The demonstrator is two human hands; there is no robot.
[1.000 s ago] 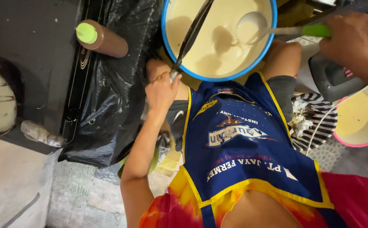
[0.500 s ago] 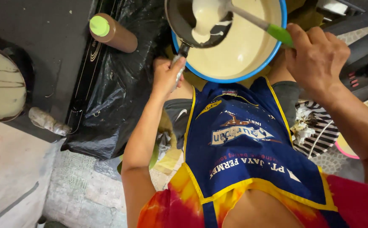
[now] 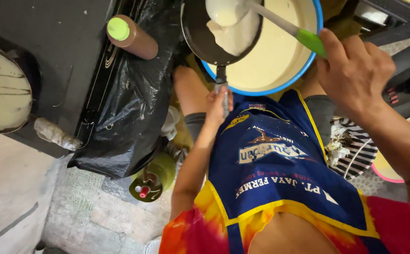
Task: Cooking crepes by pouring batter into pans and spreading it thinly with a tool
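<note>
My left hand (image 3: 217, 104) grips the handle of a small black frying pan (image 3: 200, 40), held level over a big blue-rimmed basin of pale batter (image 3: 280, 61). My right hand (image 3: 353, 73) holds a ladle with a green handle (image 3: 308, 40); its bowl (image 3: 224, 11) is tipped over the pan. Pale batter (image 3: 235, 37) lies pooled on the right side of the pan. I wear a blue apron with a yellow edge (image 3: 270, 174) over a tie-dye shirt.
A brown bottle with a green cap (image 3: 130, 36) lies on a black plastic sheet (image 3: 129, 103). Another pan holding a pale round crepe (image 3: 2, 89) is at the far left. A green gas canister (image 3: 151, 181) stands on the floor. A pink-rimmed bowl (image 3: 386, 171) is at right.
The pan has swung from edge-on to level over the basin. The ladle rose out of the batter and tipped its load into the pan; my right hand moved left.
</note>
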